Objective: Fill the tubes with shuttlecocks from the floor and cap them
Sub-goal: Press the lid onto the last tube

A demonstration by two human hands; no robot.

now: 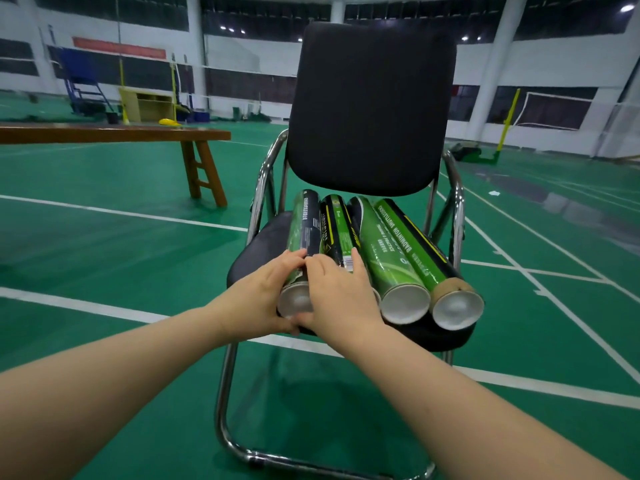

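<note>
Four tubes [388,251] lay side by side on the chair seat [263,244], open mouths toward the person, presumably for easy reach. The left hand [263,296] grasped the leftmost tube [304,223] near its mouth, apparently to lift it. The right hand [341,292] curled over the second tube [337,223], probably steadying it. No shuttlecocks were visible.

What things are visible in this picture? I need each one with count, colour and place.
tubes: four, green and black, side by side on the chair seat
chair: one, black with chrome frame, centre
bench: one, brown, on the floor at left
net posts: several, yellow, far background
floor: one, green with white lines
left hand: one, bare, grips the leftmost tube's near end
right hand: one, bare, lies over the two left tubes
</note>
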